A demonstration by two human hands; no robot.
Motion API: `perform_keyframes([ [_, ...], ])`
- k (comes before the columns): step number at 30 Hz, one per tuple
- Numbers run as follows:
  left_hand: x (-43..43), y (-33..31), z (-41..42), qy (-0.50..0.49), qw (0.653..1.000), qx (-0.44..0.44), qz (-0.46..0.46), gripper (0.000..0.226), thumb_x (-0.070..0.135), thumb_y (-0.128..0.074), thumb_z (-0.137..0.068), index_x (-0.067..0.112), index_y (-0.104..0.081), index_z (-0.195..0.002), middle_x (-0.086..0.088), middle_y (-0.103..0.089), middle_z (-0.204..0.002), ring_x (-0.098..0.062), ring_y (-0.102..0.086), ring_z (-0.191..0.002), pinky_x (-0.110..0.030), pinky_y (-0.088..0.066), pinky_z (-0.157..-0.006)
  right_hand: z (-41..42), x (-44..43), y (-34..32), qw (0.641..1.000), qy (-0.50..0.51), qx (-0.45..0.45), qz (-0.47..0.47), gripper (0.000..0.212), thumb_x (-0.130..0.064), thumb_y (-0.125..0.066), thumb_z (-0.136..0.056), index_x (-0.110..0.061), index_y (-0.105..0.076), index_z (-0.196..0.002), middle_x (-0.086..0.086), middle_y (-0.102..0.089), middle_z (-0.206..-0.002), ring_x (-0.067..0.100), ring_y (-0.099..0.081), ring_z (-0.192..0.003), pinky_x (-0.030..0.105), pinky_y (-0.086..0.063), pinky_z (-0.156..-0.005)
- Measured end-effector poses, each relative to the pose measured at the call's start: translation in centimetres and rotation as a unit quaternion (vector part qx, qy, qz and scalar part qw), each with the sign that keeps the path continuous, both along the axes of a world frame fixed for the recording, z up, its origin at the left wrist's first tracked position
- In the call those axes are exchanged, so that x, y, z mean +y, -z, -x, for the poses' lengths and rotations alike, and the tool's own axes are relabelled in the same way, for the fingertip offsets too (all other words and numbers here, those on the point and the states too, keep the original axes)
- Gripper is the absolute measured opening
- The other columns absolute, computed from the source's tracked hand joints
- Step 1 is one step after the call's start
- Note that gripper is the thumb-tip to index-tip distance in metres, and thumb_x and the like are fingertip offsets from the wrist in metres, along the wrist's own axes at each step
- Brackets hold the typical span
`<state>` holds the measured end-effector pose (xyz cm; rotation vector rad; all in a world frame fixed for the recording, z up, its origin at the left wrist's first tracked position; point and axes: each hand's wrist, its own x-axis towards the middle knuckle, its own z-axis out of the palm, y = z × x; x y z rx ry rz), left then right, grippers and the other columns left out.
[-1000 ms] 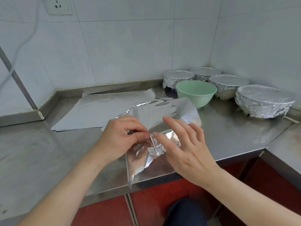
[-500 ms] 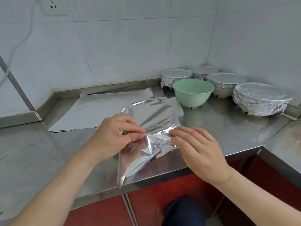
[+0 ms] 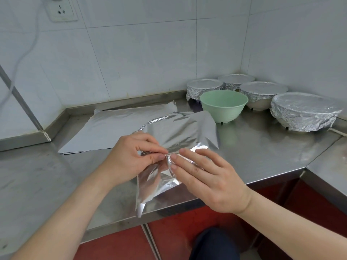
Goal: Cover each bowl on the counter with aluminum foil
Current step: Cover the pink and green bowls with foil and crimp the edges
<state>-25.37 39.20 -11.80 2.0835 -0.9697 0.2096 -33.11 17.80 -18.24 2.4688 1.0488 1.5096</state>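
Observation:
A crumpled aluminum foil sheet (image 3: 184, 132) lies half on the steel counter (image 3: 262, 152), its near corner hanging over the front edge. My left hand (image 3: 131, 158) pinches the wrinkled near edge of this sheet between thumb and fingertips. Right beside it, my right hand (image 3: 206, 177) pinches the same edge, its other fingers spread over the foil. An uncovered mint-green bowl (image 3: 223, 107) stands just beyond the sheet. Behind and to the right of it stand several foil-covered bowls (image 3: 304, 109).
A stack of flat foil sheets (image 3: 120, 130) lies at the back left of the counter. Tiled walls close the corner, with a socket (image 3: 62, 12) and cable at upper left. A second counter section (image 3: 334, 166) adjoins on the right. The floor below is red.
My right hand moved left onto the crumpled edge and now pinches it next to my left hand. The foil sheet has sunk lower toward the counter.

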Motion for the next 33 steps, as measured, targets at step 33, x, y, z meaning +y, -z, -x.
perform_keyframes([
  [33,0.4,0.9,-0.1,0.016,0.982,-0.187,-0.028,0.013,0.023,-0.067,-0.081,0.015,-0.077,-0.083,0.008,-0.064,-0.079,-0.006,-0.057,-0.077,-0.02,-0.045,-0.071,-1.8,3.3,-5.1,0.973,0.084,0.202,-0.078,0.008,-0.019,-0.076,-0.072,-0.018,-0.069,-0.069,-0.002,-0.053,-0.064,0.022,-0.049,-0.064,0.032,-0.041,-0.054],
])
